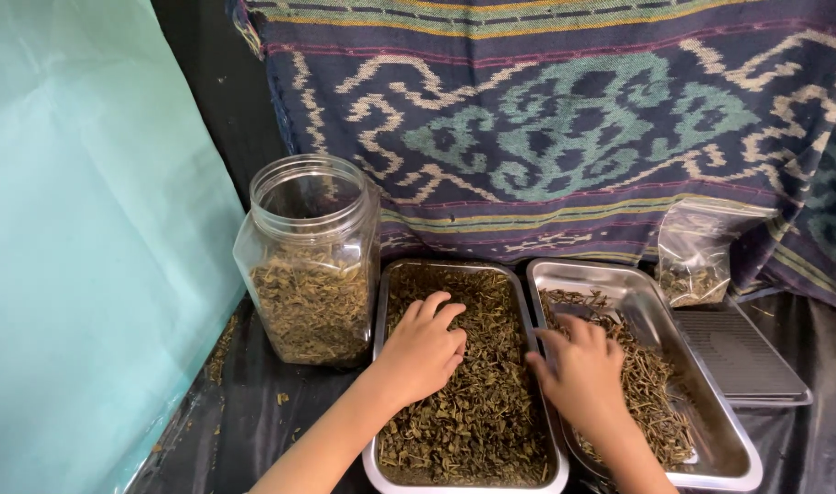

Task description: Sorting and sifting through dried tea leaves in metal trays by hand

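Observation:
Two steel trays sit side by side on a dark surface. The left tray (pixel 378 302) is filled with dried green-brown leaves (pixel 486 402). My left hand (pixel 422 352) rests palm down on that heap, fingers bent into the leaves. The right tray (pixel 733 448) holds a thinner layer of dried stems and leaves (pixel 651 384) along its left half. My right hand (pixel 581 370) lies on those stems near the tray's left rim, fingers curled among them. Whether either hand pinches any pieces is hidden.
An open clear plastic jar (pixel 310 265), about half full of the same dried leaves, stands left of the trays. A small clear bag (pixel 697 256) of leaves leans at back right, beside a flat grey scale (pixel 743 357). Patterned woven cloth (pixel 564 119) hangs behind; teal sheet (pixel 79 256) at left.

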